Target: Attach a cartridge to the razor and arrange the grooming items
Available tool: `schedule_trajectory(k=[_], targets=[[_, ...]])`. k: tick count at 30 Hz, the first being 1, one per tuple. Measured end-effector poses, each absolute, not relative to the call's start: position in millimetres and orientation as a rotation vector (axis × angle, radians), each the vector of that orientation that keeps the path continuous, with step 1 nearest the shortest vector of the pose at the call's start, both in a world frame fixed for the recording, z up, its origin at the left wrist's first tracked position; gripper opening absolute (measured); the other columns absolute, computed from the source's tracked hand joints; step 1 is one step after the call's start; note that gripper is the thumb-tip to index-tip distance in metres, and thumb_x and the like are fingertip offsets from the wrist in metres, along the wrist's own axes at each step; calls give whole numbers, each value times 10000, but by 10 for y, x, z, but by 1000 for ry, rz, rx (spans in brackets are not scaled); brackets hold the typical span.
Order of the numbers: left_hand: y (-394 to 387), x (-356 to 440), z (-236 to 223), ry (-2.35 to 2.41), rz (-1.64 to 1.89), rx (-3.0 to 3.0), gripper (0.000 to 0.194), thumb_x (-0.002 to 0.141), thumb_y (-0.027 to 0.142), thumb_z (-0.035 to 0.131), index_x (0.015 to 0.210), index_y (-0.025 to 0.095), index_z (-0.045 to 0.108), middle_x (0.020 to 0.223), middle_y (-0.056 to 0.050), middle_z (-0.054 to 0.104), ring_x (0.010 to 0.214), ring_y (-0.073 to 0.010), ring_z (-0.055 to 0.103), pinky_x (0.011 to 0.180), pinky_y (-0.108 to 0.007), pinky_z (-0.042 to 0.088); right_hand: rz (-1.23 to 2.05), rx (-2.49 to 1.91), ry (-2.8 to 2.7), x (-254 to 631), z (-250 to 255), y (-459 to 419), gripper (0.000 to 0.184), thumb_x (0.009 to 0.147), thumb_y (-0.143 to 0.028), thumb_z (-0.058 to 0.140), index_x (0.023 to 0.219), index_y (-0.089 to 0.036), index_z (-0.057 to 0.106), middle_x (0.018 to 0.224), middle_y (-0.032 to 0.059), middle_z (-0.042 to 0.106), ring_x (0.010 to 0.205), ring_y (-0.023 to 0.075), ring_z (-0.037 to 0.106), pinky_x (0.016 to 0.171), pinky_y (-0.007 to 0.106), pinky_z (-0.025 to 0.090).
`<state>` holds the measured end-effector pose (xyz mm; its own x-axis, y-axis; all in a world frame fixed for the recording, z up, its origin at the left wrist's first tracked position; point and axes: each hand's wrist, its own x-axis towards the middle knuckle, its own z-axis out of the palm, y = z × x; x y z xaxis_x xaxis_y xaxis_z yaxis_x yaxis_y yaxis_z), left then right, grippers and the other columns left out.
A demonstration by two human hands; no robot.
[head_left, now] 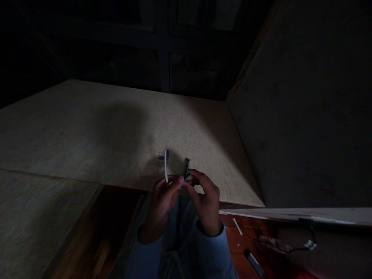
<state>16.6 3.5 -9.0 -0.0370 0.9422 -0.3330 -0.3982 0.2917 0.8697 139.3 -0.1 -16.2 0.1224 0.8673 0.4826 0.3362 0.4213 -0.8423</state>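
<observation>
My left hand (162, 197) is closed round the lower part of a white toothbrush (166, 168), whose dark-bristled head points away from me. Its thumb and finger also meet a small green piece (187, 177), flat and narrow, of a kind I cannot make out. From the other side my right hand (206, 195) pinches that green piece between thumb and fingers. Just beyond the fingers lies a dark razor-like item (186, 164) with a crosswise head, its lower end hidden. Behind the toothbrush head a small clear-and-dark object (161, 156) rests on the tabletop.
The pale tabletop (122, 135) stretches left and away, in dim light. A wall panel (305, 116) borders it on the right. Down on the reddish floor are a white stick (237, 226), a dark elongated object (255, 264) and a black cable (286, 250).
</observation>
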Motion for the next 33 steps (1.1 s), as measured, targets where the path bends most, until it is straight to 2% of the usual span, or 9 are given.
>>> schedule_trajectory(k=[4,8,13,21,24,28,30,33], targets=[[54,197,-92,1093,1245,615,457,696,549,821,685,174,560,391,121,341,330,-17,196,339,-174,122,654,-1167,-1370,1366,-172,-23,184,879,-284,755,1054,-236,777,896,47,807,757,195,762,711,293,619],[68,158,-78,1087,1308,591,451,714,517,837,725,177,540,451,120,368,374,-18,225,362,-167,165,976,-1096,-1274,1401,-136,-29,158,921,-297,700,1030,-255,806,861,45,815,738,200,765,727,325,614],[78,94,-128,1056,1221,611,499,664,569,859,771,156,600,437,117,360,376,-22,219,368,-180,157,1162,-958,-1182,1502,-108,8,92,806,-246,816,891,-278,822,931,35,790,869,196,731,783,318,585],[68,66,-211,945,1078,649,515,614,578,882,758,135,662,449,95,402,387,-25,236,387,-190,168,1239,-867,-1394,1625,-155,32,454,741,-313,879,1179,-319,761,908,16,634,781,153,585,611,248,490],[61,70,-190,949,1057,653,508,617,578,879,736,127,679,464,73,441,414,-40,304,407,-189,219,1203,-827,-1491,1659,-139,39,485,755,-326,872,1222,-348,739,905,13,645,748,150,570,591,253,477],[62,107,-126,921,1119,602,498,541,538,928,662,134,664,574,9,572,560,-110,529,501,-209,383,1074,-859,-1579,1681,-102,41,472,760,-333,870,1215,-357,745,895,22,674,757,164,587,626,279,507],[64,130,-115,915,1136,562,504,515,533,940,650,138,657,608,-3,606,581,-117,551,524,-217,414,1035,-872,-1595,1687,-95,39,450,768,-351,863,1204,-358,752,896,27,681,761,168,599,641,292,522],[68,163,-147,938,1148,527,501,511,515,947,663,141,651,587,11,595,517,-86,502,487,-202,381,1023,-855,-1591,1697,-98,33,441,773,-358,857,1201,-368,751,887,26,685,768,171,612,636,291,525]])
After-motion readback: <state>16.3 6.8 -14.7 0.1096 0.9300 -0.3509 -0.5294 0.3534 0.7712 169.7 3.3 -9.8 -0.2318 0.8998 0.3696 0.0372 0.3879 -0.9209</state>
